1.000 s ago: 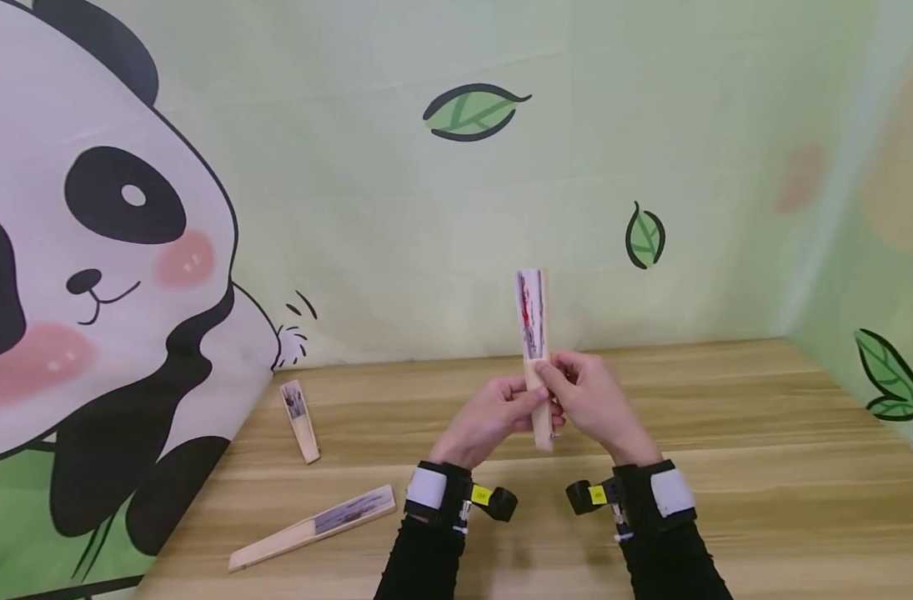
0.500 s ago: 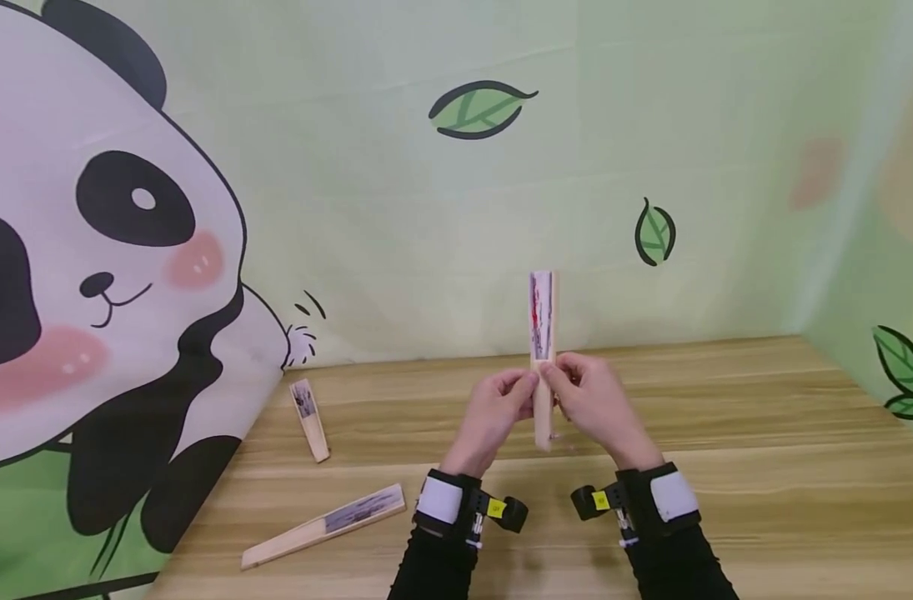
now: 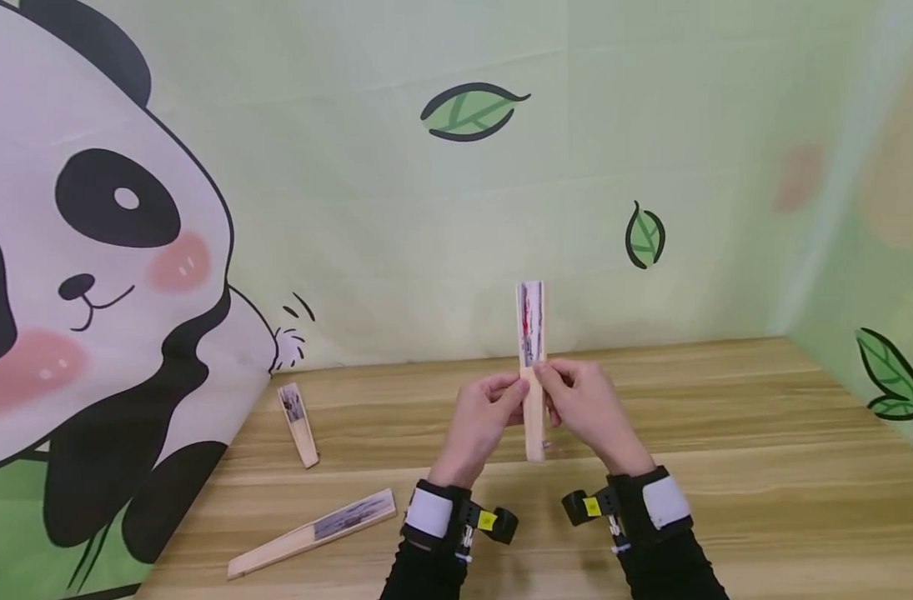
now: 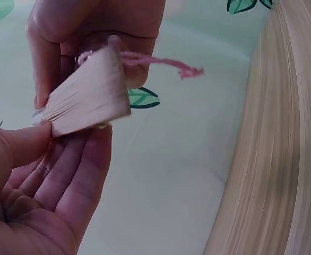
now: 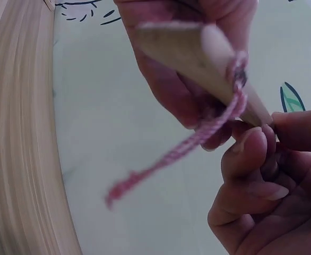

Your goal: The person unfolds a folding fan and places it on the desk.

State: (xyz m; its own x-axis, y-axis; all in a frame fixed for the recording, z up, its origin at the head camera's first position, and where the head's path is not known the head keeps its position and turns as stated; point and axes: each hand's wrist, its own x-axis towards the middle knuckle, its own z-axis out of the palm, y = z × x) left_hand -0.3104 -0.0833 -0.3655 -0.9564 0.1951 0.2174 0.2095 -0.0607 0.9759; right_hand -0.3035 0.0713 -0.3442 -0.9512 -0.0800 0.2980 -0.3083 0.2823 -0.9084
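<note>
Both the left hand [image 3: 484, 410] and right hand [image 3: 582, 403] pinch a closed folding fan [image 3: 532, 367], held upright above the bench [image 3: 726, 467]. Its pink cord [image 5: 187, 146] dangles. 2 more fans [image 3: 312, 533] lie left.

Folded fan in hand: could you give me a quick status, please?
Left hand and right hand both pinch the folded fan, upright, closed. Pink cord dangles from its base. Two closed fans lie clear, left.
</note>
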